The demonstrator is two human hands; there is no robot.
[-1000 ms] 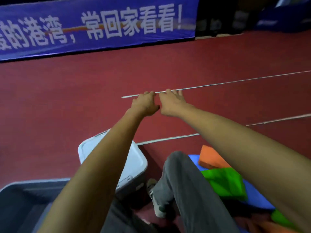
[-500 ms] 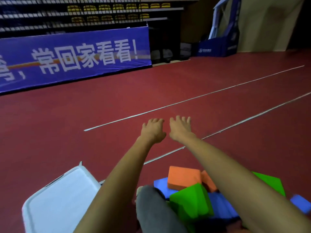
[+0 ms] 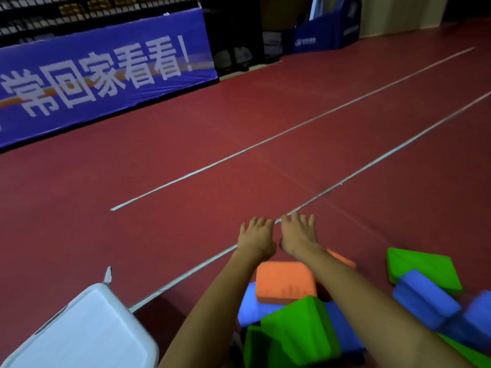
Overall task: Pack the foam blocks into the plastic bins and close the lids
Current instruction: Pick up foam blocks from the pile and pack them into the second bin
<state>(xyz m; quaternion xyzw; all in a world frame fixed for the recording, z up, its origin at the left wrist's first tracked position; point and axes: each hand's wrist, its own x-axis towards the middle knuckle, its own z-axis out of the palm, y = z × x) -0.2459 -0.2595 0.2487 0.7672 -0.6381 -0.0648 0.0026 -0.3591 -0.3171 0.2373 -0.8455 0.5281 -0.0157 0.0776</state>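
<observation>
Both arms stretch forward over the red floor. My left hand and my right hand hover side by side, palms down, fingers spread, holding nothing. Just below them lies a pile of foam blocks: an orange block on a blue one, a green block in front, another green block and blue blocks to the right. A closed plastic bin with a pale lid sits at the lower left.
A blue banner with white characters lines the far left side. White floor lines run diagonally. Dark shelving and a blue stand are at the back.
The view has swung up and to the right, bringing more blocks into sight. Both hands stayed together, lowered toward the block pile, and their fingers spread wider.
</observation>
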